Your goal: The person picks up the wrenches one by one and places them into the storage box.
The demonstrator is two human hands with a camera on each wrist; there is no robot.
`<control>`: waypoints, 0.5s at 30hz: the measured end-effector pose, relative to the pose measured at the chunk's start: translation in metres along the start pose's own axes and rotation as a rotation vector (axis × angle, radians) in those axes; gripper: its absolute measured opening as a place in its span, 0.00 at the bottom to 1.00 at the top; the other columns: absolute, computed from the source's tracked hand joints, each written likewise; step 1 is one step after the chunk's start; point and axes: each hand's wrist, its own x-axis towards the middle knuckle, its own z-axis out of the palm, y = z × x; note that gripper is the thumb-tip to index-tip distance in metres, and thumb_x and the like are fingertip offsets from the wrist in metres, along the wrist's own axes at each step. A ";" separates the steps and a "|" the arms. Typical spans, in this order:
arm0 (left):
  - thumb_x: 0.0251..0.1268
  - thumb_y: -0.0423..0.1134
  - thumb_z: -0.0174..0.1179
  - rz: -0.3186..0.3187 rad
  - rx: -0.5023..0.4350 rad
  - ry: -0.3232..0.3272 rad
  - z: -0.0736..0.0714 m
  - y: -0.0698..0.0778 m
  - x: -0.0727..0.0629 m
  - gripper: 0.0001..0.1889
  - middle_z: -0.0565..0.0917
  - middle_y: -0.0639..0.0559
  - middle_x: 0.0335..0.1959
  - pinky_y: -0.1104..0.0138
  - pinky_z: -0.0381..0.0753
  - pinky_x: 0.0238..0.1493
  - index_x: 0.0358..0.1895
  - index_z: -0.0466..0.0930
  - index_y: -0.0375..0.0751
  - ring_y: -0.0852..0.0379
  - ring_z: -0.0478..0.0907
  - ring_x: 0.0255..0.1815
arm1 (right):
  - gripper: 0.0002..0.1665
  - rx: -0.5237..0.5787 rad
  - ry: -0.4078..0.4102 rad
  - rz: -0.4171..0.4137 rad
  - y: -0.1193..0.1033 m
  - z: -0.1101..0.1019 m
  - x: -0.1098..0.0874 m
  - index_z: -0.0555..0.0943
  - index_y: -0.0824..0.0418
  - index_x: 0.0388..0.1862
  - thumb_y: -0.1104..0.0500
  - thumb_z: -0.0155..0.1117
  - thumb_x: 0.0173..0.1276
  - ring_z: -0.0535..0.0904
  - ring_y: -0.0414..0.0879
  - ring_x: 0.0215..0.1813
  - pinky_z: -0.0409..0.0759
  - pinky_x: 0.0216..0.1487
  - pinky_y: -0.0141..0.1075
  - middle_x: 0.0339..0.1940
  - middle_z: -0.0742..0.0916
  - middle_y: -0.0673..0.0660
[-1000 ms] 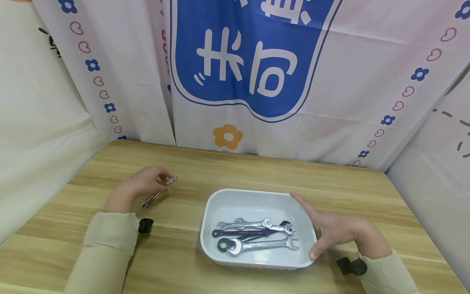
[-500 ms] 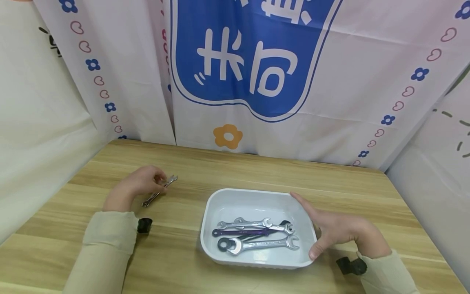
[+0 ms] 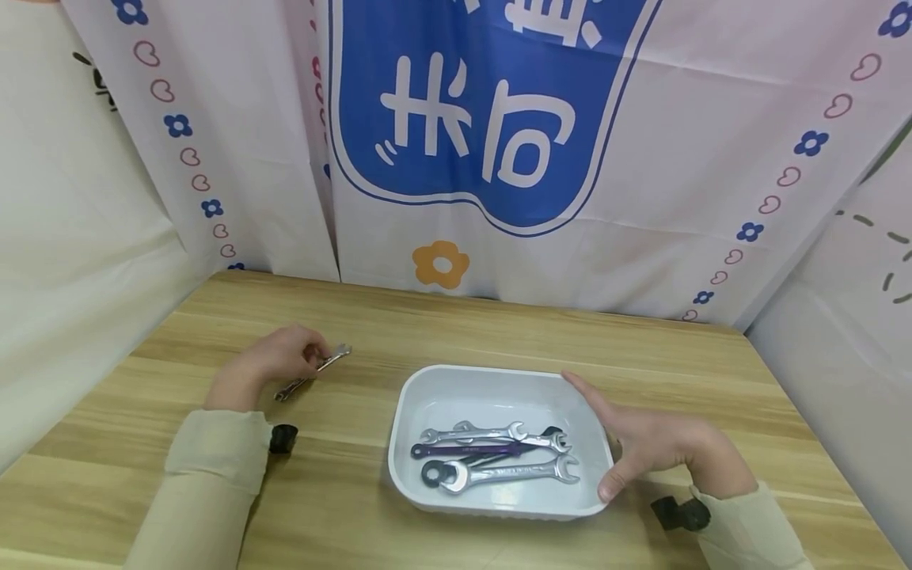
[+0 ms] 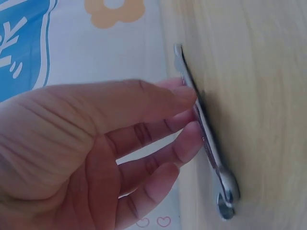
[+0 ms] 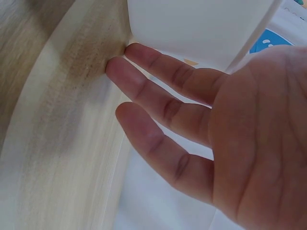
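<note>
At the left of the table, my left hand (image 3: 288, 354) pinches a thin silver wrench (image 3: 333, 359) between thumb and fingertips. The left wrist view shows two wrench ends close together at the lower tip of the wrench (image 4: 211, 143), so a second wrench may lie against it. My right hand (image 3: 659, 451) rests at the right end of a white plastic box (image 3: 406, 388), thumb and index finger spread along its rim. Its other fingers (image 5: 163, 103) stretch out loosely beside the box wall, tips near the tabletop. Inside the box lie several wrenches, including a large silver open-end wrench (image 3: 509, 473) and a purple one (image 3: 463, 450).
The wood-grain table (image 3: 342, 491) carries the box near its middle. A white printed curtain (image 3: 684, 158) closes off the back, with more white cloth (image 3: 85, 261) along the left and right sides.
The wrench under my left hand has shifted slightly, its far end moving a little to the right. My right hand and the box stay in place.
</note>
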 end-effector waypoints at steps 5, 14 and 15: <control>0.58 0.24 0.61 0.008 -0.015 -0.019 0.003 0.006 0.000 0.10 0.76 0.50 0.29 0.65 0.72 0.35 0.44 0.81 0.32 0.55 0.71 0.32 | 0.85 -0.004 0.005 0.009 0.000 0.000 0.000 0.23 0.56 0.80 0.46 0.82 0.47 0.49 0.69 0.78 0.52 0.72 0.26 0.81 0.47 0.73; 0.59 0.29 0.65 -0.059 -0.029 -0.002 0.006 0.005 -0.002 0.05 0.78 0.49 0.31 0.64 0.73 0.35 0.37 0.81 0.35 0.54 0.71 0.32 | 0.86 -0.018 0.005 0.015 0.000 0.000 0.000 0.23 0.58 0.79 0.45 0.82 0.47 0.48 0.71 0.78 0.52 0.73 0.29 0.80 0.45 0.73; 0.59 0.29 0.65 -0.064 -0.033 -0.005 0.006 0.005 -0.002 0.04 0.78 0.49 0.31 0.64 0.73 0.34 0.37 0.81 0.35 0.54 0.72 0.32 | 0.86 -0.019 0.006 0.016 -0.001 0.000 0.000 0.23 0.57 0.79 0.45 0.82 0.47 0.48 0.71 0.78 0.52 0.73 0.29 0.81 0.45 0.73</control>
